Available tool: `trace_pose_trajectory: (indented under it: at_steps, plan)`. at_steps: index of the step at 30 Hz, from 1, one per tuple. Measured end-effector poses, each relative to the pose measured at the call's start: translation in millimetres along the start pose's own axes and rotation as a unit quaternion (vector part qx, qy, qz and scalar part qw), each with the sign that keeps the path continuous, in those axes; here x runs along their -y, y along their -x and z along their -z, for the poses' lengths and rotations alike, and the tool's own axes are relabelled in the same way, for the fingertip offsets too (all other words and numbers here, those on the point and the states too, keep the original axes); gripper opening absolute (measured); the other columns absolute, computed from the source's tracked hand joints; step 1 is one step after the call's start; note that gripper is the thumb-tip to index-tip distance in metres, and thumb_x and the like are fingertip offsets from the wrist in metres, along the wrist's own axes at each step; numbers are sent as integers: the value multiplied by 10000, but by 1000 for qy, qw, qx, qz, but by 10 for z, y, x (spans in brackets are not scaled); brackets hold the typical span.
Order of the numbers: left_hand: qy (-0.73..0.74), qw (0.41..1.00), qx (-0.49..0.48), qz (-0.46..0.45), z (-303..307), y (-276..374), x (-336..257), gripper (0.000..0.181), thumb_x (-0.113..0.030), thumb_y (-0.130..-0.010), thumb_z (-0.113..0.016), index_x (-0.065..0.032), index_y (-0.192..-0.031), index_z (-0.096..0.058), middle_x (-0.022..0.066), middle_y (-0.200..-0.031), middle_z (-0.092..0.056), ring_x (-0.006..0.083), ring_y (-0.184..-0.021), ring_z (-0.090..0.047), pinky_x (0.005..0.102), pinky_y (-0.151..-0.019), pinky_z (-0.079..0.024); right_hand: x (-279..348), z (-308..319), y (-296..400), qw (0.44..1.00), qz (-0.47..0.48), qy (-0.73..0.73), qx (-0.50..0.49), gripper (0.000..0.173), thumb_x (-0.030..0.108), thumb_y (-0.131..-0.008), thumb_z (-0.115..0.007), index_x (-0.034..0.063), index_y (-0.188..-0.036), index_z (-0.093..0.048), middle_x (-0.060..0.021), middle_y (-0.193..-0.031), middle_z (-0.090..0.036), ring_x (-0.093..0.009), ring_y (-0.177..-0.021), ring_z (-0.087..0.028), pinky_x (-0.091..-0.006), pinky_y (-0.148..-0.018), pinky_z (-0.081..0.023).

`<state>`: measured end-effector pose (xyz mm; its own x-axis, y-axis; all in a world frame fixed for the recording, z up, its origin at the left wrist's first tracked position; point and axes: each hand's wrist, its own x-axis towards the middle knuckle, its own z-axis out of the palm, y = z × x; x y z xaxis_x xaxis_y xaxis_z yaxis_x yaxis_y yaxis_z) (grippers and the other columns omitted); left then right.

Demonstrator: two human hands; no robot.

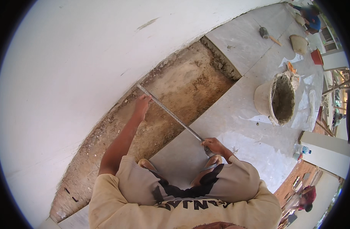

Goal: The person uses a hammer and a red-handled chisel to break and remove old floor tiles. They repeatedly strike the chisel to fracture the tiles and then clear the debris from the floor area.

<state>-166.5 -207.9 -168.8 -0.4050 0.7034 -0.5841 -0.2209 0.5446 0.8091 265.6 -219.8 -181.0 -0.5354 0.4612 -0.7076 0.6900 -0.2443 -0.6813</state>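
Note:
A steel tape measure [172,114] is stretched across a strip of bare, untiled ground [180,83] between the white wall [86,65] and the large grey floor tiles [175,160]. My left hand [143,106] pinches the blade near its wall end, the tip reaching the foot of the wall. Over the tiles, my right hand [214,145] grips the blade by the tape's case [208,151], which the hand partly covers. My sandalled feet are below, one on each side, partly hidden by my legs.
A mortar-caked bucket [263,97] stands on the tiles to the right. Beyond it lie a mallet [265,33], another bucket [298,44] and a red bucket [317,56]. Plastic bottles [302,149] stand by a pillar [325,146]. One person [312,20] crouches far off; another [306,197] is outside at right.

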Motion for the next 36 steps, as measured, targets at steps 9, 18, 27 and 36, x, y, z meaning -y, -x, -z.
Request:
trace_pose_trajectory:
  at_steps: [9, 18, 27, 36]
  plan:
    - [82, 997, 5, -3, 17, -31, 123, 208, -250, -934, -632, -60, -849, -615, 27, -719, -578, 78, -555, -402, 278, -525, -332, -118, -220, -86, 993, -42, -107, 40, 266, 255, -911, -570, 29, -939, -709, -8, -702, -597, -85, -652, -546, -259, -617, -454]
    - [-34, 996, -80, 6, 476, 319, 424, 224, -234, -935, -629, -24, -856, -646, 2, -599, -487, 92, -485, -369, 299, -476, -307, 82, -881, 80, 934, -140, -232, 232, 305, 290, -989, -506, 8, -1022, -616, -87, -781, -662, -159, -676, -639, -294, -608, -515]
    - [-36, 988, -147, 4, 1210, 388, 888, 188, -210, -921, -639, -41, -841, -659, -19, -578, -458, 79, -485, -380, 292, -465, -291, 63, -1282, 224, 910, -139, -147, 363, 400, 396, -978, -509, 14, -1044, -608, -96, -844, -669, -187, -750, -639, -333, -701, -514]
    - [-98, 987, -124, -24, 1381, 282, 952, 179, -215, -904, -658, -59, -817, -654, -29, -571, -461, 78, -485, -391, 282, -458, -290, 18, -1440, 192, 915, -226, -49, 330, 516, 438, -931, -548, -31, -1138, -605, -152, -991, -652, -249, -899, -616, -359, -814, -474]
